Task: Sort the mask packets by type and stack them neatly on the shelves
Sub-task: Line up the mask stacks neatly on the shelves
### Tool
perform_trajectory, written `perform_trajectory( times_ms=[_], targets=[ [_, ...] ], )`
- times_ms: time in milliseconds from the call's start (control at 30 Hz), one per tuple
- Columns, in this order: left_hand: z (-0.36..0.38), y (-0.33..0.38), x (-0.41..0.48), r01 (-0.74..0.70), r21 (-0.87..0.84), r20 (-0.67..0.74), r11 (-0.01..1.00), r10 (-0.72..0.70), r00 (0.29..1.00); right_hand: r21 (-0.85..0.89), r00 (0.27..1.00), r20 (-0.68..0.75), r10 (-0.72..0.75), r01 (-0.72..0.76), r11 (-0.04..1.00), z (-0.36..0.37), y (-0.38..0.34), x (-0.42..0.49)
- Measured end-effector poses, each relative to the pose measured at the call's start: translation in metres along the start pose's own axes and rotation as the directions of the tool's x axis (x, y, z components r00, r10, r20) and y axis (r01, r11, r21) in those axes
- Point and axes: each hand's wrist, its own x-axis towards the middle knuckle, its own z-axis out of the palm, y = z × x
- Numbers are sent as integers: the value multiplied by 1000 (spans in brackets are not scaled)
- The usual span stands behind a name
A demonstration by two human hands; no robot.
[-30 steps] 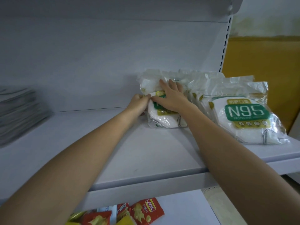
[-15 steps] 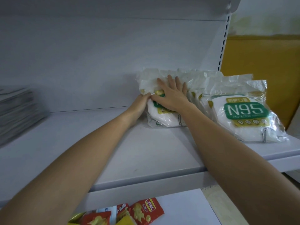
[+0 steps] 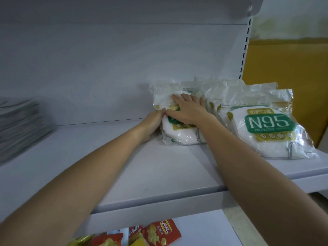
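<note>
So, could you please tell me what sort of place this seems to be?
Probably a small shop or stockroom: a white metal display shelf with a slotted upright, N95 mask packets leaning in rows, and red snack packets on the shelf below.

Open run mid-shelf
Bare shelf (image 3: 142, 166) lies between the grey stack (image 3: 21, 125) at left and the N95 packets (image 3: 269, 125) at right.

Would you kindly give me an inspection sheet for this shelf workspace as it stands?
Surface: grey shelf, level.
Job's things: N95 packets lean in a row at right; leftmost packet under the hands.
Clutter: blurred grey stack at left; red snack packets on the lower shelf.
Grippers: left hand pinches leftmost packet's edge; right hand presses flat on it.
Cables: nothing seen.
Surroundings: slotted upright, yellow wall at right.
</note>
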Motion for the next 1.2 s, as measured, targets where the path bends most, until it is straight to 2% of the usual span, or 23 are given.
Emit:
perform_trajectory(
  times_ms=[100,267,367,467,567,667,800,900,1033,1100,1200],
  targets=[
    [-1,-5,5,-29,91,-8,995,30,1000,13,1000,5,6,-6,1000,0,1,-2],
    [8,-3,6,-40,263,-254,964,110,961,71,993,-119,-9,18,997,-1,-1,-4],
    [-1,-4,16,-33,254,-299,967,111,948,117,978,-209,-20,45,992,-3,-6,-3],
    [-6,-27,39,30,191,-353,981,40,935,169,968,-252,-10,54,984,-1,-14,-5],
    [12,-34,44,27,232,-319,972,50,946,243,959,-283,-5,76,967,-3,-19,-9],
    [14,-30,39,5,243,-348,970,82,934,292,962,-274,-7,90,952,-2,-21,-9],
    [11,3,3,77,357,-382,931,70,921,304,980,-196,19,42,952,5,-18,-7],
    [-6,13,-10,95,513,-439,853,166,883,274,976,-216,-2,62,960,7,-18,-8],
    [-39,38,-32,16,660,-433,751,362,826,136,947,-308,-92,139,981,7,-27,-5],
    [-62,56,-52,-4,772,-363,635,446,818,78,939,-305,-161,193,978,7,-38,-5],
    [-113,71,-87,-15,925,-190,379,498,846,26,903,-314,-294,318,948,9,-67,-13]
  ],
)
